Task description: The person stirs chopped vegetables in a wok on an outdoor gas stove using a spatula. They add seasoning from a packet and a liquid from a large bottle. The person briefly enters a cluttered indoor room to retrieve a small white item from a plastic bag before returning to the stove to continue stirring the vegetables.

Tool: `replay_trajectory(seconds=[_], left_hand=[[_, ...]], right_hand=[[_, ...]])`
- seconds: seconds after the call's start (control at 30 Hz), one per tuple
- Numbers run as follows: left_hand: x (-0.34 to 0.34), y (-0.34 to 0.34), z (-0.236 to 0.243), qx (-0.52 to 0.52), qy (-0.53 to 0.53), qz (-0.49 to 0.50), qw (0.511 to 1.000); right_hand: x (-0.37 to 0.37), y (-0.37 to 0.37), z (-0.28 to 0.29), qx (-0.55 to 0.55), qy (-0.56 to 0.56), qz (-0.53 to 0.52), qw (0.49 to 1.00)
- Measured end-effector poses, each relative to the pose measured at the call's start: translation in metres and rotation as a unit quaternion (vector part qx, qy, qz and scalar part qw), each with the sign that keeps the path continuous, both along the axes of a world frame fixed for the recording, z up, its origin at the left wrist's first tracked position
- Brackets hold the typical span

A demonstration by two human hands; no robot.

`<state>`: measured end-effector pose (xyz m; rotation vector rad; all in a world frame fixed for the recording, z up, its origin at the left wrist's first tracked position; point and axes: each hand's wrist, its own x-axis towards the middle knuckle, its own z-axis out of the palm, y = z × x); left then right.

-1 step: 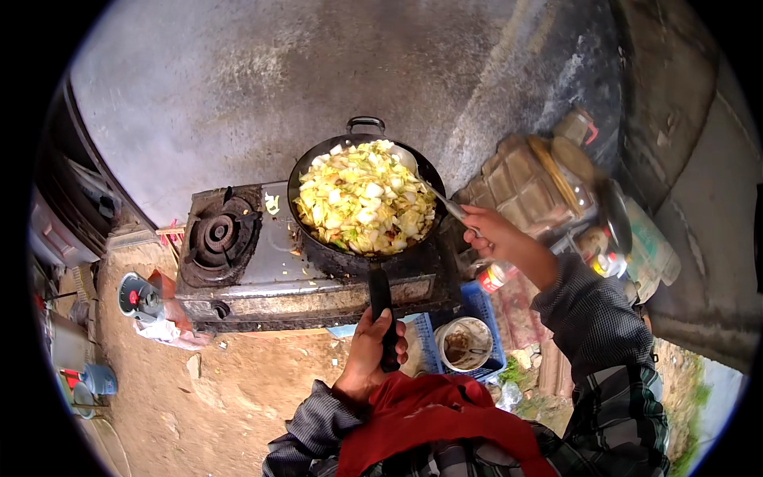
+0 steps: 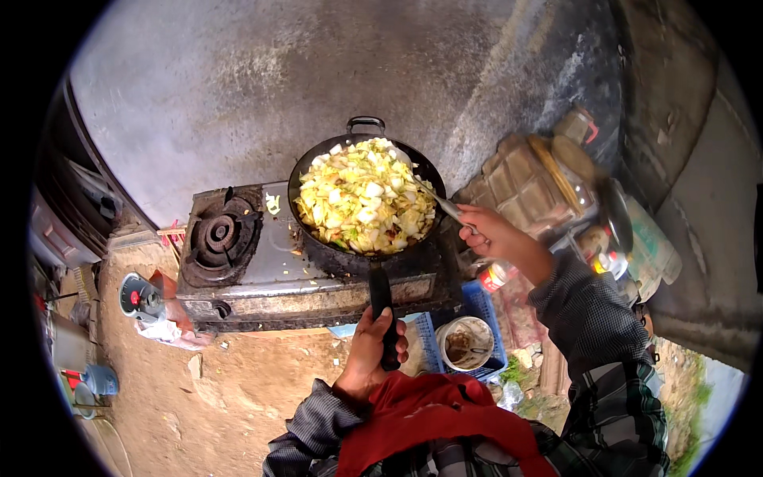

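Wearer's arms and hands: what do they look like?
Left hand and right hand: five-fingered, no gloves visible. Grey, finely patterned lower sleeves; dark plaid upper sleeves with white and green. No cables visible on either arm.

Chopped vegetables partly hid the head of the metal utensil at centre. The lower edge cut off the plaid garment; the white bucket's contents, lower centre, were indistinct.

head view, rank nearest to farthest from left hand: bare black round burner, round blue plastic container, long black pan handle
1. Long black pan handle, gripped in the left hand.
2. Bare black round burner, ahead and left.
3. Round blue plastic container, far left.
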<state>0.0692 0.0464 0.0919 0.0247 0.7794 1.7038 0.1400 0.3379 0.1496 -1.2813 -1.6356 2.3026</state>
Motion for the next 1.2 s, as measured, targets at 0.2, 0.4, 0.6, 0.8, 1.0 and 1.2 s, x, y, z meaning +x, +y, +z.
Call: replay_trajectory(seconds=[0.2, 0.4, 0.6, 0.8, 1.0, 1.2], left_hand=[[-0.002, -0.009, -0.003, -0.038, 0.022, 0.027, 0.999], [0.000, 0.006, -0.004, -0.023, -0.005, 0.013, 1.000], [0.001, 0.002, -0.009, -0.010, 0.025, 0.016, 0.999], [0.003, -0.006, -0.001, -0.075, 0.054, 0.052, 0.994], [0.006, -0.004, 0.007, -0.081, 0.045, 0.040, 0.995], [0.009, -0.006, 0.004, -0.095, 0.032, 0.060, 0.993]], right_hand=[[-0.015, -0.037, 0.004, 0.101, 0.005, 0.103, 0.989], [0.035, -0.090, -0.005, 0.636, -0.093, 0.205, 0.738], [0.074, -0.127, 0.000, 0.672, -0.076, 0.251, 0.693], [0.110, -0.113, 0.016, 0.659, -0.019, 0.236, 0.714], [0.083, -0.018, 0.025, 0.515, 0.023, 0.139, 0.845], [0.015, 0.046, 0.029, 0.209, -0.011, 0.087, 0.974]])
